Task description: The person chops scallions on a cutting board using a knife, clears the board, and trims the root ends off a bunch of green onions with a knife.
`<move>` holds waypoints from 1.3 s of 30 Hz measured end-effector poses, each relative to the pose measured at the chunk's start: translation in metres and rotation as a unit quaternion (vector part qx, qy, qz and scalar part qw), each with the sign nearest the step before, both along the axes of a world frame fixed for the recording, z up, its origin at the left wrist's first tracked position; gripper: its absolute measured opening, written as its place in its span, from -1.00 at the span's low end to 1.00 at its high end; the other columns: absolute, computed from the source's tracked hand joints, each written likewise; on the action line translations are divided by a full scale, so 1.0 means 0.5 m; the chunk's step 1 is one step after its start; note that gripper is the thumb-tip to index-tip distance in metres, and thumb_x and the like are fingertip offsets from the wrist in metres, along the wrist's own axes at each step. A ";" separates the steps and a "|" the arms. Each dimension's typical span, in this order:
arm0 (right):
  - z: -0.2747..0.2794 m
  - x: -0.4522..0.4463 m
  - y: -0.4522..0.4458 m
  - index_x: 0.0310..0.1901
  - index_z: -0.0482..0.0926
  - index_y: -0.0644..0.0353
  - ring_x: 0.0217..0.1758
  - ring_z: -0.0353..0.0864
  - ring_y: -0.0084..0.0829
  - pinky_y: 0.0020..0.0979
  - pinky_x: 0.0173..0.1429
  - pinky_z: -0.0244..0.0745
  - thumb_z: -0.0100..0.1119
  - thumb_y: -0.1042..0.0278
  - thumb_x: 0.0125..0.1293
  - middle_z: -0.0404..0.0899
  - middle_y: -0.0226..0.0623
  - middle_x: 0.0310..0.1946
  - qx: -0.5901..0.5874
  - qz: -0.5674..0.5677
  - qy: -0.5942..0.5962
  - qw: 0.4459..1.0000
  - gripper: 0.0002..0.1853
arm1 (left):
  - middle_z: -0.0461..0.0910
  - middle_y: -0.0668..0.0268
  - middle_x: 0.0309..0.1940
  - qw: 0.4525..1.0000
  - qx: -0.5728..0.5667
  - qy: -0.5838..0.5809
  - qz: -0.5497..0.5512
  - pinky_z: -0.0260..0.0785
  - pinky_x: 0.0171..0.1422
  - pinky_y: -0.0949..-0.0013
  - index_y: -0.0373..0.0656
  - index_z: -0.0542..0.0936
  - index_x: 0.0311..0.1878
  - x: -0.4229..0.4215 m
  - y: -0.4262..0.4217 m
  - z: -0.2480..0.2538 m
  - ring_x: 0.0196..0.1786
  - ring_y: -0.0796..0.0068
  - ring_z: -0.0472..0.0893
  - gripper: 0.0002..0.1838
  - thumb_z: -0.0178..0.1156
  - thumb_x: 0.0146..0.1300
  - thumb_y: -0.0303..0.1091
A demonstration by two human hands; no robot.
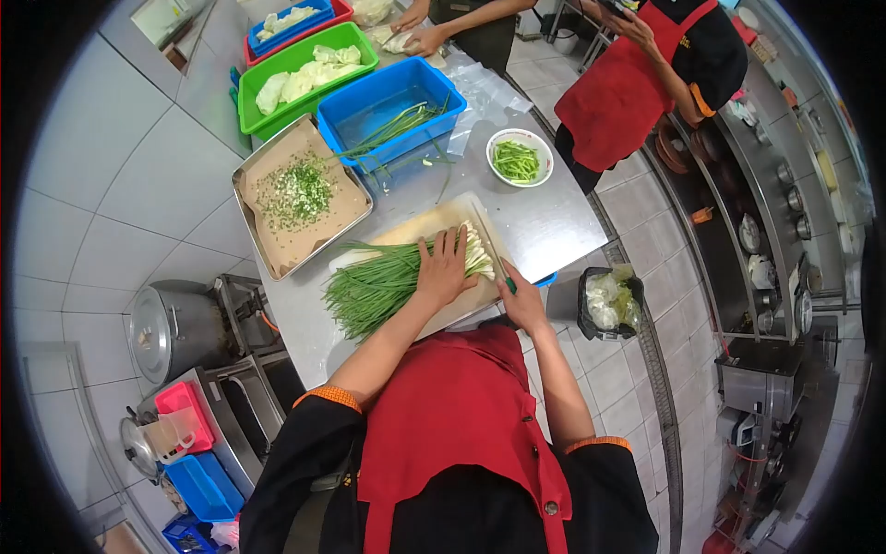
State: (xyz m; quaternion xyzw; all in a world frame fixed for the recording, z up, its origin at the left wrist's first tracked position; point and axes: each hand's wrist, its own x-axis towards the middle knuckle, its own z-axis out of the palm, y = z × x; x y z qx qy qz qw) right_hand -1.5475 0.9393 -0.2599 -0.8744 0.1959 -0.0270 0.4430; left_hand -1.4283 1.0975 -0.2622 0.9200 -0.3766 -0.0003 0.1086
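Observation:
A large bunch of green onions (378,284) lies across a cutting board (432,220), white root ends to the right. My left hand (445,270) rests over the bunch near those ends, its fingers curved across the stalks and holding them down. My right hand (523,303) is closed around the green handle of a knife (499,254). The blade stands beside the white ends at the board's right side; whether it touches them I cannot tell. A metal tray (355,214) lined with brown paper holds chopped green onion (300,192) beyond the board.
Behind the board stand a blue bin (392,81) with loose stalks, a green bin (305,92) of pale leaves, and a white bowl (519,157) of cut greens. A lined waste bin (609,303) is right of the table. Two other people stand at the far side.

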 end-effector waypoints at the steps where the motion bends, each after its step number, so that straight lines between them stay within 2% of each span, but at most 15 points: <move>1: 0.008 0.006 0.000 0.40 0.37 0.01 0.01 0.68 -0.09 -0.26 0.13 0.50 0.10 0.20 0.43 0.67 0.06 -0.07 0.002 0.001 0.003 1.000 -0.48 | 0.22 0.06 0.38 1.000 0.002 0.003 0.001 0.02 0.42 -0.33 -0.27 0.06 0.52 0.000 0.000 0.007 0.40 0.02 0.23 0.13 0.36 0.02 0.17; 3: 0.027 0.014 -0.003 0.38 0.38 0.01 0.16 0.56 0.14 -0.11 0.22 0.46 0.09 0.20 0.42 0.58 0.20 0.06 0.020 0.039 0.057 0.997 -0.49 | 0.15 0.10 0.44 0.997 0.052 0.049 0.012 -0.10 0.44 -0.45 -0.12 -0.01 0.56 -0.001 0.002 0.023 0.47 -0.01 0.13 0.16 0.33 0.04 0.27; 7: 0.024 0.021 -0.003 0.37 0.39 -0.01 0.14 0.58 0.12 -0.11 0.21 0.46 0.11 0.20 0.41 0.59 0.20 0.04 0.028 0.022 0.049 0.998 -0.49 | 0.07 0.07 0.51 0.996 0.041 0.075 0.033 -0.13 0.47 -0.43 -0.03 -0.07 0.59 0.003 0.052 0.086 0.52 -0.09 0.07 0.19 0.29 0.05 0.35; 11: 0.055 0.017 0.002 0.37 0.40 -0.02 0.10 0.61 0.08 -0.16 0.17 0.48 0.14 0.23 0.40 0.61 0.20 0.02 0.026 0.000 0.050 0.998 -0.49 | 0.03 0.06 0.53 0.993 0.026 0.097 0.060 0.00 0.53 -0.19 0.00 -0.03 0.59 0.012 0.157 0.079 0.52 -0.16 0.09 0.14 0.25 0.09 0.36; 13: 0.066 0.023 0.002 0.38 0.40 -0.02 -0.02 0.67 -0.14 -0.26 0.10 0.50 0.17 0.21 0.39 0.65 0.07 -0.01 0.028 -0.028 0.083 0.996 -0.47 | 0.20 0.05 0.46 0.990 0.005 0.129 0.062 0.13 0.49 0.00 0.00 0.25 0.50 0.009 0.193 0.090 0.48 -0.07 0.19 -0.14 0.25 0.22 0.19; 14: 0.053 0.021 0.001 0.38 0.40 -0.02 -0.02 0.67 -0.14 -0.26 0.10 0.50 0.17 0.21 0.39 0.65 0.07 -0.01 0.029 -0.027 0.086 0.996 -0.47 | 0.20 0.05 0.46 0.989 0.007 0.131 0.063 0.13 0.49 0.00 0.00 0.25 0.50 0.005 0.208 0.092 0.48 -0.07 0.19 -0.14 0.25 0.22 0.19; 16: 0.028 0.021 -0.003 0.38 0.40 -0.02 -0.12 0.64 -0.25 -0.32 0.07 0.50 0.18 0.22 0.39 0.66 0.02 -0.09 0.001 -0.035 -0.013 0.999 -0.47 | 0.42 0.11 0.28 0.989 -0.058 0.111 0.082 0.25 0.39 0.09 -0.05 0.54 0.25 0.001 0.229 0.093 0.34 0.04 0.36 -0.51 0.26 0.29 -0.10; 22: 0.021 0.016 0.000 0.38 0.41 -0.02 -0.19 0.58 -0.38 -0.35 0.03 0.48 0.19 0.21 0.38 0.67 -0.10 -0.16 0.034 -0.051 -0.033 0.998 -0.46 | 0.57 0.23 -0.11 0.994 -0.089 -0.028 0.055 0.32 0.22 0.12 -0.10 0.65 -0.17 0.013 0.245 0.099 0.09 0.16 0.50 -0.86 0.26 0.21 -0.36; 23: 0.028 0.014 0.002 0.38 0.41 -0.02 -0.19 0.58 -0.38 -0.35 0.03 0.48 0.19 0.21 0.38 0.67 -0.10 -0.16 0.035 -0.048 -0.032 0.998 -0.46 | 0.57 0.23 -0.11 0.994 -0.087 -0.027 0.057 0.32 0.22 0.12 -0.10 0.65 -0.17 0.013 0.247 0.101 0.09 0.16 0.50 -0.86 0.26 0.21 -0.36; 25: 0.044 0.011 0.003 0.40 0.38 -0.02 -0.02 0.66 -0.09 -0.24 0.13 0.49 0.14 0.20 0.41 0.64 0.11 -0.03 0.053 -0.042 0.041 0.997 -0.47 | 0.56 0.22 -0.14 0.997 -0.068 0.008 0.034 0.33 0.21 0.13 -0.11 0.64 -0.19 0.014 0.249 0.104 0.02 0.14 0.54 -0.87 0.27 0.19 -0.36; 29: 0.029 0.000 0.010 0.40 0.38 -0.03 -0.03 0.65 -0.10 -0.26 0.12 0.49 0.13 0.18 0.41 0.65 0.11 -0.05 0.058 -0.042 0.025 0.997 -0.47 | 0.55 0.21 -0.17 0.997 -0.034 0.053 0.036 0.34 0.24 0.10 -0.14 0.61 -0.13 0.017 0.233 0.136 -0.02 0.10 0.57 -0.80 0.27 0.23 -0.29; 31: 0.028 -0.006 0.013 0.39 0.39 -0.02 -0.08 0.66 -0.11 -0.25 0.08 0.49 0.13 0.18 0.41 0.67 0.06 -0.15 0.058 -0.042 0.019 0.997 -0.48 | 0.54 0.17 -0.11 0.971 0.042 0.190 0.142 0.34 0.27 0.07 -0.16 0.56 0.05 0.015 0.193 0.189 -0.01 0.06 0.59 -0.64 0.27 0.26 -0.17; 35: 0.055 -0.018 0.010 0.38 0.39 -0.02 -0.12 0.68 -0.11 -0.23 0.04 0.50 0.12 0.18 0.41 0.67 0.02 -0.24 0.080 -0.043 0.072 0.993 -0.48 | 0.50 0.05 0.08 0.982 0.024 0.141 0.123 0.29 0.36 0.05 -0.17 0.49 0.22 0.037 0.128 0.164 0.17 -0.01 0.52 -0.44 0.26 0.26 -0.02; 37: 0.035 -0.027 0.004 0.38 0.39 -0.02 -0.15 0.69 -0.11 -0.22 0.00 0.50 0.12 0.21 0.41 0.67 -0.01 -0.31 0.083 -0.027 0.067 0.994 -0.49 | 0.38 -0.03 0.30 0.995 -0.068 0.075 0.012 0.20 0.45 0.04 -0.15 0.38 0.37 0.047 0.083 0.120 0.35 -0.03 0.39 -0.19 0.32 0.16 0.13; 39: 0.037 -0.031 0.006 0.38 0.39 -0.01 -0.12 0.68 -0.06 -0.21 0.02 0.50 0.11 0.22 0.41 0.66 0.03 -0.28 0.098 -0.025 0.058 0.993 -0.49 | 0.27 -0.06 0.37 0.997 -0.061 0.050 0.003 0.08 0.51 -0.01 -0.15 0.26 0.45 0.022 0.029 0.092 0.44 -0.05 0.24 -0.06 0.32 0.12 0.21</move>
